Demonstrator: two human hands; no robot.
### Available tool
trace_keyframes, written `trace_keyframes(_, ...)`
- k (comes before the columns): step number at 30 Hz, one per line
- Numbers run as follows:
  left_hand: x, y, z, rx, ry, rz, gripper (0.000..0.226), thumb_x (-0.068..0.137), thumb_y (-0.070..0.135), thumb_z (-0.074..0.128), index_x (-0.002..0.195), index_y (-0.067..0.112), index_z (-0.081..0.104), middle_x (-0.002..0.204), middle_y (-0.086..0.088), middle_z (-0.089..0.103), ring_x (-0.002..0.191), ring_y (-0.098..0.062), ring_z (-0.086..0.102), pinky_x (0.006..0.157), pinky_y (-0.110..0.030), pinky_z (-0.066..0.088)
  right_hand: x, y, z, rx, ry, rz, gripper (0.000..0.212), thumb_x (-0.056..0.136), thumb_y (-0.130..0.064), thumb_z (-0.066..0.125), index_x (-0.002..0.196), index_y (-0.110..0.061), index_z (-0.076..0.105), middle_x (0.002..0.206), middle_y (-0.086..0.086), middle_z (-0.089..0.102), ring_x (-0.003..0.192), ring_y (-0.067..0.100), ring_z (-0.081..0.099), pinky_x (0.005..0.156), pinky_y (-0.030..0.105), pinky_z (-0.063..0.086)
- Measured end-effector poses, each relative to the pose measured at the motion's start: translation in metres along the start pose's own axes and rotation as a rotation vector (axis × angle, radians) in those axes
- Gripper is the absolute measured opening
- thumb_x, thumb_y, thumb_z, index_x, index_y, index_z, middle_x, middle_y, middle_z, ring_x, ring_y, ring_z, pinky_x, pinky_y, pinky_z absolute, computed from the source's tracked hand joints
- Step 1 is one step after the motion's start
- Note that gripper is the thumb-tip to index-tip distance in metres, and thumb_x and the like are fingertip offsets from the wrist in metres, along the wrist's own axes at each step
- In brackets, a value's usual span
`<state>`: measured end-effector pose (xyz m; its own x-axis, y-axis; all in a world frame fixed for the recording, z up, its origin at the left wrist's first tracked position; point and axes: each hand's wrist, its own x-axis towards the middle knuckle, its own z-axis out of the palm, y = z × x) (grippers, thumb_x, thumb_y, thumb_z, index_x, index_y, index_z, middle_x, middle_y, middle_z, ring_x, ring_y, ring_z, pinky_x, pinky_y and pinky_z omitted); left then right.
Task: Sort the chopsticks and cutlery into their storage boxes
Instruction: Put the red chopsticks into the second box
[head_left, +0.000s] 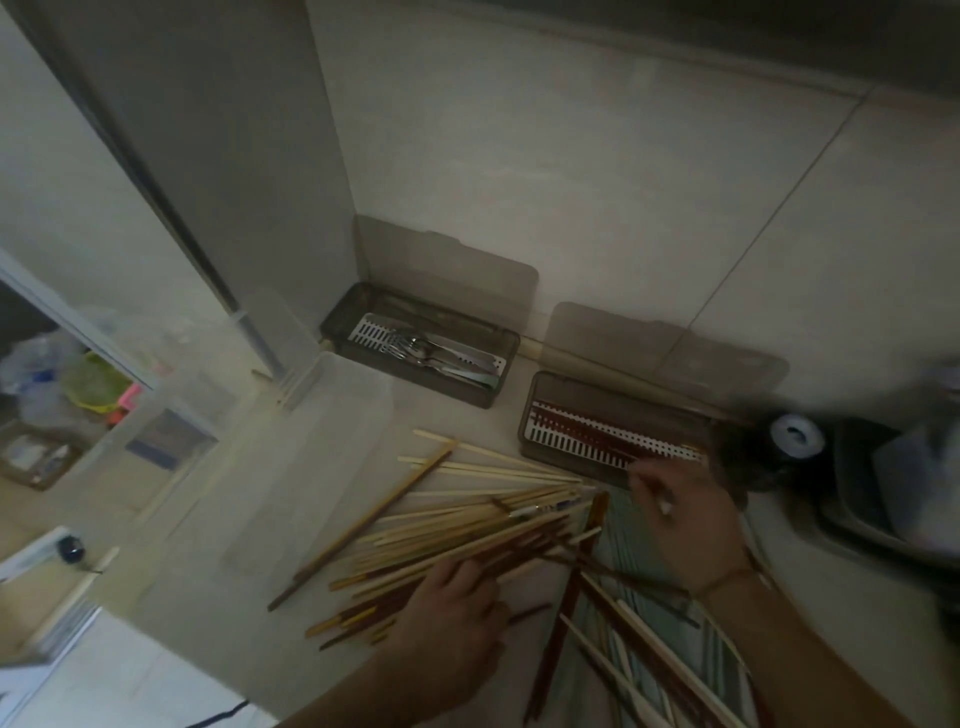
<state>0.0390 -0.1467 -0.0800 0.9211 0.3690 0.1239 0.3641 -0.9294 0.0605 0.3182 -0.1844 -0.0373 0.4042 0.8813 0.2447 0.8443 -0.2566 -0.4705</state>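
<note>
Big messy pile of chopsticks (467, 540), pale and dark brown, on the desk (322, 467); left hand (452, 618) fingers curled on some; right hand (685, 514) maybe pinching one, blurry

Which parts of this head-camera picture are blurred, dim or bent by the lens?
Head view: dim overall; right edge smeared by motion blur; right hand and left hand soft; wall lines bow from the wide-angle lens; the cutlery box stays fairly sharp.

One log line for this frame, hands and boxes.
left hand: on loose wooden chopstick pile | right hand: at smoky lidded box with dark red chopsticks | second smoky box: metal cutlery
</note>
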Motion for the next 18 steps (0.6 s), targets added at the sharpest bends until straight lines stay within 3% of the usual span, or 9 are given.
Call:
trace_keyframes(3, -0.002, 0.011, 0.002, 0.061, -0.105, -0.080, 0.022, 0.072, 0.041, 0.055, 0.065, 0.022, 0.063, 0.066, 0.005, 0.057, 0.073, -0.021, 0.051, 0.072, -0.034, 0.028, -0.040, -0.009, 0.005, 0.095, -0.030, 0.026, 0.031, 0.087, -0.039, 0.046, 0.091, -0.020, 0.071, 0.087, -0.003, 0.067, 0.082, 0.015, 0.062, 0.078, 0.017, 0.044)
trace_keyframes(6, -0.001, 0.023, 0.008, 0.085, -0.203, -0.111, 0.027, 0.069, 0.032, 0.047, 0.055, 0.017, 0.065, 0.055, 0.005, 0.059, 0.063, -0.020, 0.058, 0.068, -0.033, 0.027, -0.079, -0.032, 0.008, 0.170, -0.089, 0.086, 0.023, 0.085, -0.041, 0.049, 0.099, -0.033, 0.065, 0.083, -0.013, 0.062, 0.078, 0.002, 0.057, 0.074, 0.014, 0.044)
trace_keyframes(8, 0.005, 0.026, -0.005, 0.002, -0.193, -0.170, 0.030, 0.062, 0.036, 0.043, 0.051, 0.016, 0.063, 0.050, 0.004, 0.058, 0.055, -0.017, 0.059, 0.064, -0.029, 0.034, -0.105, -0.044, 0.014, 0.225, -0.093, 0.202, 0.031, 0.081, -0.041, 0.056, 0.112, -0.041, 0.057, 0.082, -0.021, 0.062, 0.082, -0.004, 0.056, 0.072, 0.009, 0.044)
trace_keyframes(10, 0.016, 0.024, -0.031, -0.145, -0.067, -0.225, 0.027, 0.058, 0.039, 0.043, 0.053, 0.019, 0.061, 0.047, 0.004, 0.056, 0.046, -0.012, 0.057, 0.047, -0.021, 0.040, -0.118, -0.059, 0.014, 0.397, -0.143, 0.317, 0.043, 0.076, -0.046, 0.063, 0.114, -0.059, 0.050, 0.089, -0.029, 0.064, 0.088, -0.010, 0.057, 0.078, 0.004, 0.042)
trace_keyframes(12, 0.025, 0.021, -0.059, -0.386, 0.094, -0.330, 0.019, 0.068, 0.040, 0.048, 0.067, 0.025, 0.060, 0.050, 0.005, 0.057, 0.045, -0.008, 0.055, 0.043, -0.021, 0.039, -0.120, -0.077, 0.018, 0.527, -0.264, 0.295, 0.047, 0.080, -0.045, 0.068, 0.097, -0.081, 0.043, 0.088, -0.046, 0.056, 0.087, -0.019, 0.055, 0.080, 0.004, 0.041)
trace_keyframes(14, 0.037, 0.021, -0.081, -0.714, 0.180, -0.483, 0.016, 0.079, 0.044, 0.047, 0.078, 0.029, 0.052, 0.059, 0.003, 0.061, 0.054, -0.010, 0.057, 0.050, -0.020, 0.039, -0.121, -0.094, 0.019, 0.579, -0.270, 0.315, 0.063, 0.083, -0.013, 0.067, 0.078, -0.074, 0.055, 0.073, -0.042, 0.060, 0.073, -0.019, 0.057, 0.072, 0.002, 0.043)
trace_keyframes(15, 0.044, 0.021, -0.086, -0.892, 0.206, -0.550, 0.016, 0.082, 0.044, 0.047, 0.078, 0.029, 0.050, 0.061, 0.001, 0.062, 0.054, -0.009, 0.057, 0.051, -0.019, 0.039, -0.121, -0.100, 0.017, 0.592, -0.180, 0.299, 0.055, 0.080, -0.012, 0.063, 0.079, -0.067, 0.061, 0.070, -0.033, 0.064, 0.067, -0.013, 0.060, 0.066, 0.002, 0.045)
trace_keyframes(17, 0.063, 0.021, -0.092, -1.118, 0.361, -0.654, 0.015, 0.091, 0.030, 0.051, 0.079, 0.023, 0.054, 0.060, -0.003, 0.063, 0.050, -0.005, 0.056, 0.051, -0.017, 0.041, -0.111, -0.108, 0.008, 0.569, -0.069, 0.263, 0.033, 0.082, -0.033, 0.055, 0.095, -0.063, 0.062, 0.078, -0.025, 0.069, 0.071, -0.006, 0.064, 0.065, 0.005, 0.047)
trace_keyframes(18, 0.074, 0.019, -0.094, -1.190, 0.425, -0.684, 0.014, 0.095, 0.021, 0.054, 0.081, 0.018, 0.057, 0.060, -0.004, 0.063, 0.051, -0.005, 0.057, 0.053, -0.018, 0.043, -0.102, -0.106, 0.001, 0.537, -0.064, 0.268, 0.026, 0.085, -0.048, 0.050, 0.104, -0.065, 0.057, 0.087, -0.031, 0.067, 0.079, -0.010, 0.064, 0.070, 0.005, 0.046)
